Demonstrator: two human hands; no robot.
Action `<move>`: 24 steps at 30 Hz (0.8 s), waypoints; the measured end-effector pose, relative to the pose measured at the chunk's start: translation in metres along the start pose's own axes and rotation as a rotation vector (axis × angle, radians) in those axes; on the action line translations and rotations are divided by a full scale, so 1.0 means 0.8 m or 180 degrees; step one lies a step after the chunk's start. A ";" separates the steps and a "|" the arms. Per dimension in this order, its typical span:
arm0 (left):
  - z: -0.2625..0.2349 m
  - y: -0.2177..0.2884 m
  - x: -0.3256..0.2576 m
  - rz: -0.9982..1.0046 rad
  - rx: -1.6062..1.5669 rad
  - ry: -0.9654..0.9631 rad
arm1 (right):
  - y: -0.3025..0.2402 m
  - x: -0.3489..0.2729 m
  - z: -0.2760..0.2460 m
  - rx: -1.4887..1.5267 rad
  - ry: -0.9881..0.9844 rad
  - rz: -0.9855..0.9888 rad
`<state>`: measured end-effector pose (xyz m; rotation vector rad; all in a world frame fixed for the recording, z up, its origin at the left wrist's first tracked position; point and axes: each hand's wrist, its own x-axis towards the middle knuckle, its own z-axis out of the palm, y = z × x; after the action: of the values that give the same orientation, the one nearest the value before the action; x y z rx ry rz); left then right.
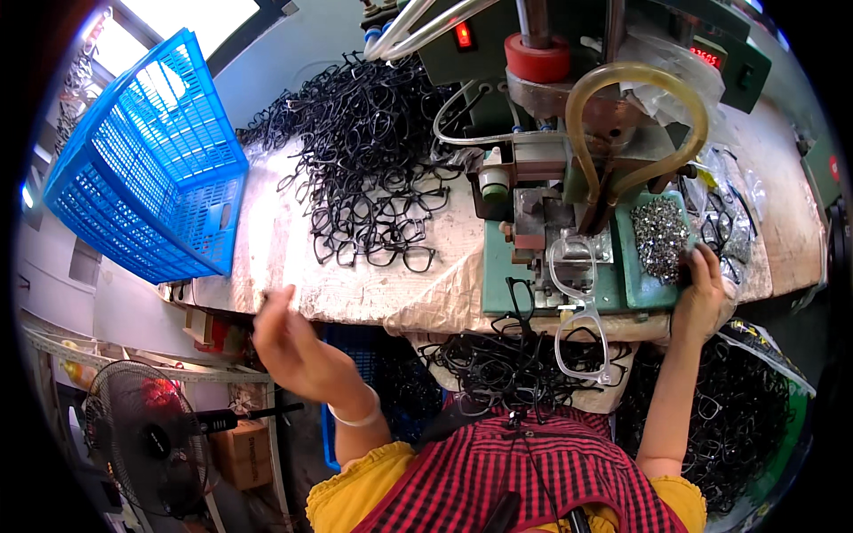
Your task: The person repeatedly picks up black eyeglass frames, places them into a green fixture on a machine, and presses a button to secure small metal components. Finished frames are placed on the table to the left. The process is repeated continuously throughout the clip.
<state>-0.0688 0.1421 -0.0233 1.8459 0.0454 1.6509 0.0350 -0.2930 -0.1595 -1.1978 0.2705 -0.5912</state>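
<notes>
My left hand (298, 346) is raised over the left front edge of the bench, its fingers bent and smeared by motion. Whether it holds anything does not show. At the right rim of a green tray (636, 289), my right hand (705, 293) has its fingers curled together. What lies between those fingertips is too small to make out. Small metal parts (659, 238) fill the tray. Two clear eyeglass frames (582, 333) stand at the front of a bench press (542, 191), below its tooling. Dark eyeglass frames (520, 306) lie just left of them.
A heap of black eyeglass frames (373, 133) covers the back of the bench. At the left stands a blue plastic basket (151, 169). More black frames (498, 364) lie on my lap, with others in a container (720, 417) at lower right. A fan (147, 440) stands lower left.
</notes>
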 end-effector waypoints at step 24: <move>0.172 -0.178 -0.034 0.0019 0.0167 -0.2160 | -0.073 -0.063 0.057 -0.1701 -0.0941 -0.1109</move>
<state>0.1042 0.1822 -0.1144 2.3495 -0.2079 0.9589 -0.0001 -0.2424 -0.0949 -1.8511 -0.0427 -0.6521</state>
